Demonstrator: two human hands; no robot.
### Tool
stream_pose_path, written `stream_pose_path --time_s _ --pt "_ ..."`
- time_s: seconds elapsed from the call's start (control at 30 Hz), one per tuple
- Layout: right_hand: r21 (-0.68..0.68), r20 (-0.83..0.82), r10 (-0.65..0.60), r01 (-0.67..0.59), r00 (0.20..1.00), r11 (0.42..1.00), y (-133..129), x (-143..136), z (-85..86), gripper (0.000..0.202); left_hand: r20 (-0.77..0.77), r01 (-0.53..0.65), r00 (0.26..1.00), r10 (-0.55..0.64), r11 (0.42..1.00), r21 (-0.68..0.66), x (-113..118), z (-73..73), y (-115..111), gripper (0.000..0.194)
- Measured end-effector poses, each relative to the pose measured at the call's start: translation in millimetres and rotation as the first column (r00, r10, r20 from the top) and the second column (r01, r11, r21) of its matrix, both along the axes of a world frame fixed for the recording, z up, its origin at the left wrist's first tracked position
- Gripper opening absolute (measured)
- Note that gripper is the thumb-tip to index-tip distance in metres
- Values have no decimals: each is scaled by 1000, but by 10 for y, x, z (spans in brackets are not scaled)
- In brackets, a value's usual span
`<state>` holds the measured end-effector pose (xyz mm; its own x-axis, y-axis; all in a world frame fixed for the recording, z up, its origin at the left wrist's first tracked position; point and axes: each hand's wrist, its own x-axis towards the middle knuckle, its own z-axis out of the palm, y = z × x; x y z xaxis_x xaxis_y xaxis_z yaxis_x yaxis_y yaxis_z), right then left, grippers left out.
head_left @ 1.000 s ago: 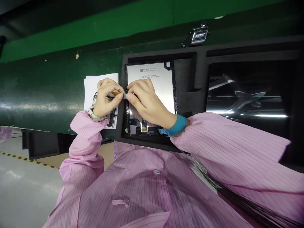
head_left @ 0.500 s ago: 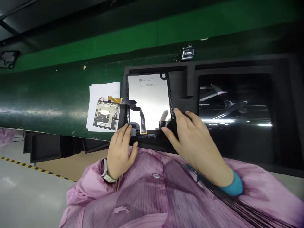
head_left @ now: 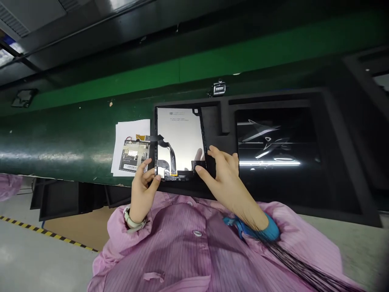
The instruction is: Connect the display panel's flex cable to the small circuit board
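A tablet screen (head_left: 185, 142) lies silver back up in its black frame, in a recess of a black foam tray (head_left: 211, 115). A black flex cable (head_left: 172, 156) runs across its left part to a small circuit board with a label (head_left: 132, 154). My left hand (head_left: 142, 188) grips the screen's lower left corner, thumb on the near edge and fingers curled at the side. At the lower right corner, my right hand (head_left: 223, 172) holds the frame, its thumb on a black patch and its fingers along the right edge. The undersides of the fingers are partly hidden.
White paper sheets (head_left: 119, 142) lie under the circuit board on the green bench (head_left: 60, 138). A glossy black panel (head_left: 273, 150) fills the tray's right recess. A small metal device (head_left: 219, 88) stands behind the tray. Black trays (head_left: 60, 198) are below the bench at left.
My left hand has gone from lying flat at the lower left corner to curling round it, thumb on the near edge. My right fingers have bent in more at the right edge. The view has shifted.
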<state>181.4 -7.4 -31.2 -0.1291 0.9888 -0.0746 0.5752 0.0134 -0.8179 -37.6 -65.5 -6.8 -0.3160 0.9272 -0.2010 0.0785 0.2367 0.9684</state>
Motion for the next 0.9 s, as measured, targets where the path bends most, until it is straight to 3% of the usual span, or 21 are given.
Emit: stream_pose_path --time_s 0.13,0.27,0.33,0.43,0.57,0.7,0.77,0.83,0.87,0.9 --pt "44 -166 -69 77 984 996 -73 52 62 62 249 -64 967 64 998 -6 -31 104 70 55" --pt "211 -322 -35 108 946 972 -236 56 313 61 520 -60 849 89 996 -72 66 121 24 56" --pt "412 -261 12 100 965 906 -272 -8 434 66 618 -2 783 75 993 -118 158 91 2 55" --pt "650 -77 -13 60 997 758 -213 -168 513 68 701 50 707 90 983 -177 284 26 14 53" --pt "750 50 -12 -29 999 661 -56 -356 487 63 710 73 698 90 978 -196 277 14 73 54" --pt "774 132 36 -126 991 621 -3 -463 480 62 650 279 757 -67 933 -229 9 185 34 45" --pt "774 154 42 -147 987 616 -15 -508 485 62 549 365 817 -177 896 -253 -167 270 -28 42" --pt "749 174 60 -172 983 640 -38 -555 477 61 272 291 935 -228 931 -221 -324 280 -79 37" --pt "727 185 79 -190 980 660 -50 -578 466 62 45 206 978 -201 966 -158 -389 245 -88 36" --pt "700 195 101 -211 976 682 -63 -601 451 63 -215 124 967 -134 990 -61 -444 182 -85 35"
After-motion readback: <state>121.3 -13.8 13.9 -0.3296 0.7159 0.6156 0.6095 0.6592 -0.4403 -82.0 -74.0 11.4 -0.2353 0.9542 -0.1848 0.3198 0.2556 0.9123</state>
